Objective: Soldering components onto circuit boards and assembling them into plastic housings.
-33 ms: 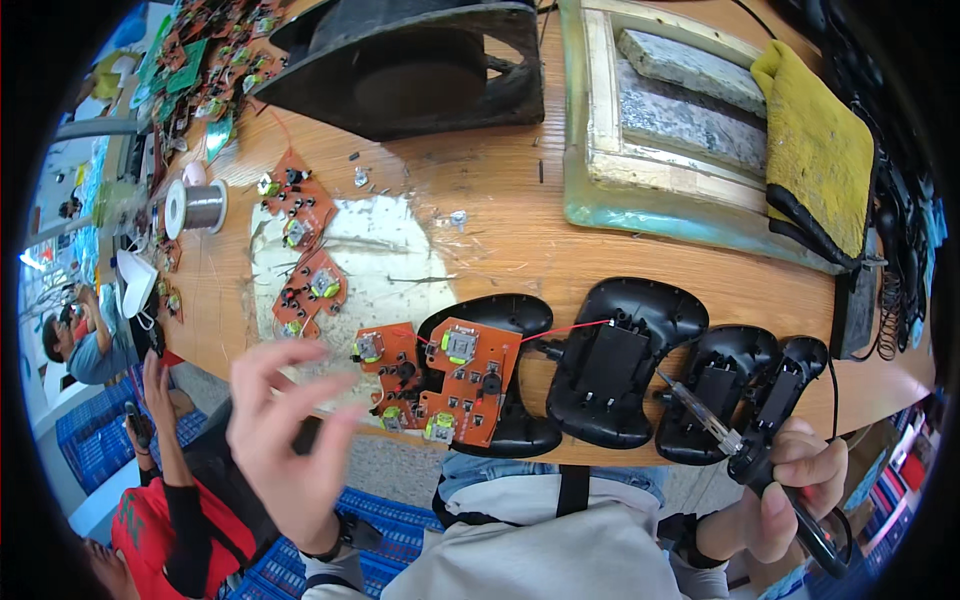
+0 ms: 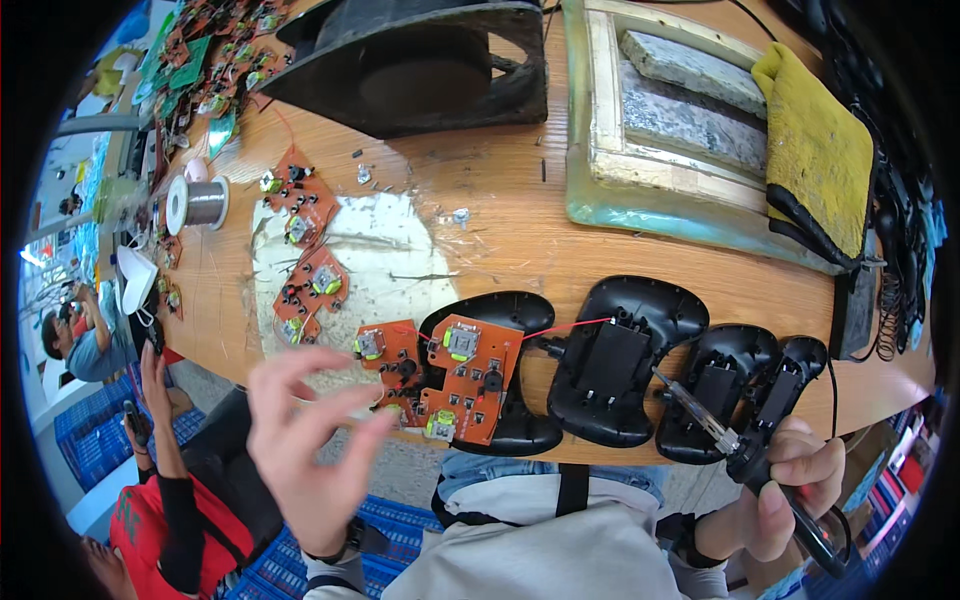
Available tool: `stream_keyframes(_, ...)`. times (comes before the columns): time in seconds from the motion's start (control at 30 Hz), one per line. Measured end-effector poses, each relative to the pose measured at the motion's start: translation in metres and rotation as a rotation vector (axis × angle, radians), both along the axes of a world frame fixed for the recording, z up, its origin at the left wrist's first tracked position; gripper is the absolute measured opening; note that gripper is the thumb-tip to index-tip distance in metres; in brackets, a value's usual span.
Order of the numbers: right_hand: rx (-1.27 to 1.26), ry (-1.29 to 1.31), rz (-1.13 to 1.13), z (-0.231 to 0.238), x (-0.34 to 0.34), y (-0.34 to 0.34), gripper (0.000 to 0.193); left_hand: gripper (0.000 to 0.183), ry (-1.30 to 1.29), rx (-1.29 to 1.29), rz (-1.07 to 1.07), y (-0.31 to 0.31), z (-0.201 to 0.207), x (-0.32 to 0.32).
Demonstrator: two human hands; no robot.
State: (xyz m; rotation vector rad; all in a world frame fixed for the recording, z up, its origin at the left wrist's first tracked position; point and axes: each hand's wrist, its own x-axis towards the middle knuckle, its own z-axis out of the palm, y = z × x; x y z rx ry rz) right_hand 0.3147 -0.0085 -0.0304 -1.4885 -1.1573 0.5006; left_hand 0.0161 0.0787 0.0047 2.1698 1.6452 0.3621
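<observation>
My left hand [image 2: 318, 445] hovers at the left edge of the near circuit boards, fingers spread and apart. An orange circuit board [image 2: 470, 382] with silver-and-green joystick parts lies on a black controller shell [image 2: 530, 432], a smaller orange board [image 2: 392, 347] beside it. A red wire [image 2: 565, 327] runs from the larger board to a second black shell [image 2: 672, 303]. In my right hand [image 2: 800, 475] is a soldering iron [image 2: 750, 464], its tip pointing up and left, above the third black shell [image 2: 752, 345] in the row.
More orange boards [image 2: 315, 205] lie on a worn pale patch [image 2: 390, 235], near a solder spool [image 2: 203, 204]. Behind stand a black fan [image 2: 420, 75] and a framed tray [image 2: 610, 195] with a yellow cloth [image 2: 820, 150]. A person in a red shirt [image 2: 145, 525] sits at left.
My left hand has moved a little to the right and down, toward the circuit boards. My right hand and the soldering iron have stayed in place.
</observation>
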Motion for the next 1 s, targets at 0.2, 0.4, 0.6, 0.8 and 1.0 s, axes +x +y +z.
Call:
stream_keyframes(0.2, 0.046, 0.037, 0.029, 0.000, -0.005, -0.002, 0.028, 0.028, 0.086, 0.122, -0.126, -0.018, -0.022, 0.058)
stream_keyframes(0.4, 0.052, 0.085, 0.045, -0.003, 0.004, -0.015, 0.028, 0.025, 0.212, 0.172, -0.088, -0.036, -0.025, 0.061)
stream_keyframes(0.6, 0.095, 0.150, 0.189, -0.007, 0.014, -0.014, 0.028, 0.020, 0.301, 0.180, -0.063, -0.041, -0.031, 0.067)
stream_keyframes(0.8, 0.166, 0.135, 0.116, -0.009, 0.015, -0.012, 0.023, 0.013, 0.033, 0.089, -0.009, -0.041, -0.028, 0.065)
stream_keyframes(1.0, 0.161, 0.170, 0.106, -0.010, 0.017, -0.018, 0.023, 0.016, -0.746, -0.272, -0.022, -0.037, -0.027, 0.054)
